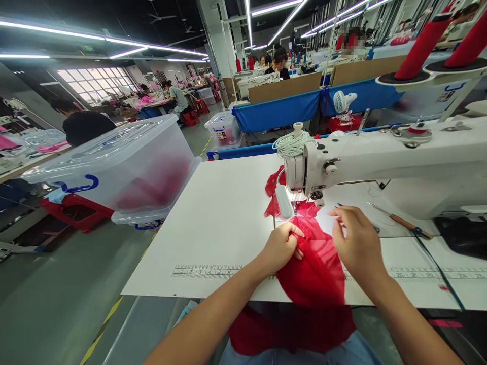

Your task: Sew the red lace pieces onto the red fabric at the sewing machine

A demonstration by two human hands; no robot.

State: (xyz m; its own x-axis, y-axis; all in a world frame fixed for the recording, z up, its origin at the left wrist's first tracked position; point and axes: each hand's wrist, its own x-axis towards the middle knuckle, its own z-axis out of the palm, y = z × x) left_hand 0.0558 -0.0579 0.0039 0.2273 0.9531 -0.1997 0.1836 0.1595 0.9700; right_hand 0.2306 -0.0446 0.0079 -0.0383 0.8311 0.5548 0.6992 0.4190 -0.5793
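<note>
While presumably steadying red fabric by the sewing machine in pinched left grip, cannot tell contents of half-curled right grip.

A black printed ruler scale runs along the near edge of the white, flat-topped surface. On its left part the numbers 1, 2, 3, 4, 5 and 6 can be read in sequence above fine tick marks. The sheer red fabric covers the middle numbers. Farther right the row goes on in the twenties, with 20 the clearest; the last ones are faint. Small print on the translucent plastic storage box with blue handles, behind the surface, is too small to read.
</note>
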